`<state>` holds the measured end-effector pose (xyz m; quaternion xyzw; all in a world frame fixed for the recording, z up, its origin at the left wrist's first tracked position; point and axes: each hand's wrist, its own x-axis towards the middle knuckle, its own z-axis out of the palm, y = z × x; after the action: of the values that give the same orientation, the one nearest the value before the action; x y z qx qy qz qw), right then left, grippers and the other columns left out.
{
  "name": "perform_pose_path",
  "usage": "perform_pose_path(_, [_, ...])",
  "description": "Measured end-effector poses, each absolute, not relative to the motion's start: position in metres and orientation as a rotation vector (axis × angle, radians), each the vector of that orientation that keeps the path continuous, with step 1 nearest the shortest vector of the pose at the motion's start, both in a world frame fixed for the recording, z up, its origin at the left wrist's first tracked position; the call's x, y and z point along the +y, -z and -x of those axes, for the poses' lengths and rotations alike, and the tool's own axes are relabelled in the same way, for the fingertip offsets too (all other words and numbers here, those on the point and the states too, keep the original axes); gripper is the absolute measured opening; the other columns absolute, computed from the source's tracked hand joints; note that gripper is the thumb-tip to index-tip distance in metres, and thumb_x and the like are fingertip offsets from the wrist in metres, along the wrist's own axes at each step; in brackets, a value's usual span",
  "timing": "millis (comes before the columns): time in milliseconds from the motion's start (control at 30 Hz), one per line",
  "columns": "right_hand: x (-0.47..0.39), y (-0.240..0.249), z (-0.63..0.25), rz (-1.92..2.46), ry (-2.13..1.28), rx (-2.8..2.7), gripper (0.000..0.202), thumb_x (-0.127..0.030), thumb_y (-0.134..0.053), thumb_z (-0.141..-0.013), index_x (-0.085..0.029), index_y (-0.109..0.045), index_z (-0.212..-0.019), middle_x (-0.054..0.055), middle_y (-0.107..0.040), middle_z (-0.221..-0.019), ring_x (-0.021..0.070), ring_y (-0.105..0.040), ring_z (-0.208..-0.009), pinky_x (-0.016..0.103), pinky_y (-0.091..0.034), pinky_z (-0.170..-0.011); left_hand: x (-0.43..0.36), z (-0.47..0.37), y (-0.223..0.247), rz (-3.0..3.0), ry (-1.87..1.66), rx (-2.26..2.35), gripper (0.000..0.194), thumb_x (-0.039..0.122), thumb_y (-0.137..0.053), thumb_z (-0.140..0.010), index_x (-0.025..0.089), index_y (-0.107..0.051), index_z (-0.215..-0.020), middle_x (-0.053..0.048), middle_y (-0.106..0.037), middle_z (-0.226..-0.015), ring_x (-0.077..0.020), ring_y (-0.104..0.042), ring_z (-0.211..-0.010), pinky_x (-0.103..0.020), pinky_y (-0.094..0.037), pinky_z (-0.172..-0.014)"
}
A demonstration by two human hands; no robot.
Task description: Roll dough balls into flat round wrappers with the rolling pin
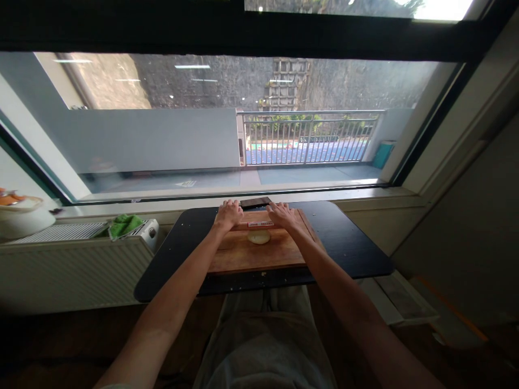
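- One pale, flattened round of what looks like dough [258, 237] lies on the wooden board [255, 260], near its middle, on my side of the rolling pin.
- Rolling pin [261, 223]: set crosswise just beyond the round, with a red-and-white label [254, 224] between my hands; whether it touches the round's far edge I cannot tell.
- My left hand [229, 214] is closed over the pin's left end, fingers pointing away from me.
- My right hand [281, 214] is closed over the right end — the two hands apart, the labelled stretch showing between them.
- Grip underneath: hidden from this angle.
- Beyond the hands, a dark flat object [255, 202] lies near the window side; blade-like, too small to be sure.
- Board rests on a black table [352, 237] with rounded corners; pale specks are scattered over the tabletop.
- To my left, a ribbed radiator [81, 275] — green cloth [125, 226] on top near its valve end, white vessel [24, 220] further left.
- Ahead, through the window: a metal railing [310, 138] and a teal container [383, 154] near its right end.
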<state>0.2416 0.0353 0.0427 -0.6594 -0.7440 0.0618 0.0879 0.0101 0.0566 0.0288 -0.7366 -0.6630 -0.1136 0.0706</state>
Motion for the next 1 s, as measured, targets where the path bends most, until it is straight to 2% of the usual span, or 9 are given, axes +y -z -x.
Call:
perform_pose_path(200, [0.034, -0.041, -0.24, 1.947, -0.153, -2.204, 0.059, -0.048, -0.029, -0.112, -0.023, -0.052, -0.161, 0.019, -0.058, -0.157, 0.0388, -0.05, -0.148, 0.061, -0.041, -0.12, 0.054, -0.009, -0.024, 2.246, 0.306, -2.04, 0.047, 0.032, -0.036, -0.108, 0.013, -0.066, -0.138, -0.021, -0.069, -0.142, -0.0335, -0.062, -0.135, -0.045, -0.049, -0.116])
perform_pose_path(400, [0.027, -0.028, -0.243, 1.971, -0.086, -2.267, 0.068, -0.036, -0.038, -0.107, -0.027, -0.037, -0.174, 0.016, -0.045, -0.174, 0.0374, -0.033, -0.164, 0.065, -0.027, -0.13, 0.034, -0.009, -0.024, 2.288, 0.244, -2.075, 0.054, 0.037, -0.036, -0.106, 0.014, -0.059, -0.15, -0.022, -0.063, -0.151, -0.035, -0.059, -0.142, -0.046, -0.047, -0.118])
perform_pose_path(600, [0.001, -0.01, -0.25, 1.914, 0.068, -2.325, 0.07, -0.035, -0.038, -0.109, -0.024, -0.03, -0.178, 0.015, -0.035, -0.181, 0.0351, -0.025, -0.169, 0.061, -0.02, -0.135, 0.005, -0.013, -0.027, 2.352, 0.198, -2.06, 0.06, 0.038, -0.036, -0.107, 0.019, -0.051, -0.161, -0.021, -0.061, -0.156, -0.0369, -0.054, -0.147, -0.052, -0.04, -0.124])
perform_pose_path(800, [-0.029, -0.008, -0.252, 1.867, 0.194, -2.347, 0.068, -0.037, -0.041, -0.11, -0.023, -0.033, -0.177, 0.016, -0.037, -0.18, 0.0377, -0.025, -0.169, 0.064, -0.021, -0.134, -0.021, -0.019, -0.021, 2.351, 0.218, -2.064, 0.057, 0.035, -0.035, -0.108, 0.017, -0.053, -0.16, -0.021, -0.054, -0.164, -0.0395, -0.043, -0.157, -0.055, -0.035, -0.128])
perform_pose_path(933, [-0.033, -0.01, -0.25, 1.865, 0.207, -2.314, 0.07, -0.032, -0.038, -0.11, -0.023, -0.028, -0.178, 0.016, -0.037, -0.18, 0.0379, -0.025, -0.169, 0.064, -0.02, -0.134, -0.034, -0.018, -0.019, 2.329, 0.283, -1.997, 0.055, 0.042, -0.042, -0.108, 0.021, -0.056, -0.157, -0.019, -0.059, -0.158, -0.0392, -0.047, -0.152, -0.053, -0.038, -0.126])
perform_pose_path(1000, [-0.031, -0.013, -0.248, 1.881, 0.178, -2.318, 0.07, -0.034, -0.038, -0.11, -0.023, -0.027, -0.179, 0.015, -0.037, -0.18, 0.0378, -0.025, -0.168, 0.063, -0.018, -0.135, -0.034, -0.016, -0.02, 2.296, 0.349, -1.974, 0.051, 0.041, -0.041, -0.109, 0.023, -0.059, -0.152, -0.017, -0.063, -0.152, -0.0369, -0.052, -0.145, -0.051, -0.041, -0.124])
